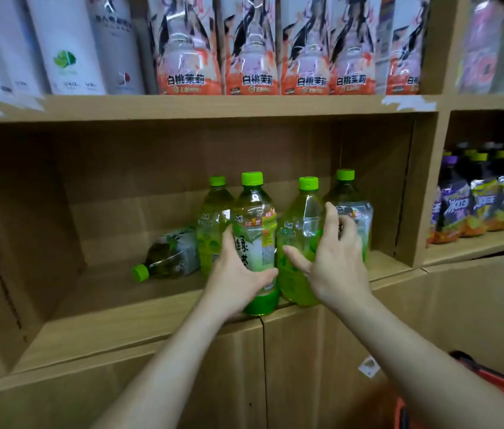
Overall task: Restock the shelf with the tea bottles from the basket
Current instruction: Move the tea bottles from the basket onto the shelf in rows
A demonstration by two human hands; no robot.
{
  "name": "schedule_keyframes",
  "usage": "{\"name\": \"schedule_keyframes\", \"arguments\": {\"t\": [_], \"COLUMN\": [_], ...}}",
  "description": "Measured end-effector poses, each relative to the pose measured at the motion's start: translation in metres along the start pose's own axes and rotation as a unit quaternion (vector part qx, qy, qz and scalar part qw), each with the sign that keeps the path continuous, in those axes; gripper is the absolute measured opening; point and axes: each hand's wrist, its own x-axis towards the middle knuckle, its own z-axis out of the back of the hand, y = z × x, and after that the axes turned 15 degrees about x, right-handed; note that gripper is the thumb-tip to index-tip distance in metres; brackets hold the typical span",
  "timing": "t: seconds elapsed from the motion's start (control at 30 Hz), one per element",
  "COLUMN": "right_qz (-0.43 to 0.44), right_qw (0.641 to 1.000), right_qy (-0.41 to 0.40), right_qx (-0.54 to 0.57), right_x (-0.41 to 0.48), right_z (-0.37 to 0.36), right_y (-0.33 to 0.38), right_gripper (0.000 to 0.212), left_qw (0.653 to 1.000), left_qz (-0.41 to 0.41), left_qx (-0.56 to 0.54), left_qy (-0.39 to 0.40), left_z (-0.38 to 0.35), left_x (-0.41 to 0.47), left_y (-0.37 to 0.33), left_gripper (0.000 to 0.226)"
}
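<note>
Five green-capped tea bottles (254,230) are counted in the middle cardboard compartment (120,317): four upright and one lying on its side (167,258). Two hands are seen, the left hand (238,274) and the right hand (334,258). On the upper shelf, five peach-labelled bottles (188,57) and about four white bottles (64,48) are shown. In the right-hand compartment, at least four dark bottles (479,196) are visible; the full number cannot be determined. One red basket (498,382) is partly shown.
</note>
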Motion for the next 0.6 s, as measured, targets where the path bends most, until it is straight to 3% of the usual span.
{"name": "schedule_keyframes", "arguments": {"t": [0.13, 0.23, 0.37, 0.47, 0.6], "right_qz": [0.001, 0.107, 0.205, 0.208, 0.137], "right_qw": [0.998, 0.992, 0.968, 0.963, 0.973], "right_qy": [0.026, 0.011, 0.105, 0.156, 0.160], "right_qx": [-0.062, -0.068, -0.099, -0.073, 0.093], "right_x": [-0.012, -0.027, -0.038, -0.040, -0.049], "right_z": [0.014, 0.029, 0.046, 0.055, 0.047], "right_y": [0.003, 0.004, 0.010, 0.014, 0.026], "right_gripper": [0.096, 0.080, 0.074, 0.072, 0.068], "left_qw": [0.999, 0.994, 0.981, 0.974, 0.973], "left_qz": [-0.006, -0.014, -0.004, 0.002, 0.012], "left_qx": [0.016, 0.067, 0.121, 0.140, 0.167], "left_qy": [-0.040, -0.081, -0.149, -0.177, -0.160], "left_z": [-0.008, -0.009, -0.019, -0.028, -0.032], "left_x": [-0.003, -0.003, -0.003, -0.003, -0.007], "left_y": [0.013, 0.013, 0.017, 0.010, -0.001], "left_gripper": [0.066, 0.076, 0.085, 0.090, 0.097]}}
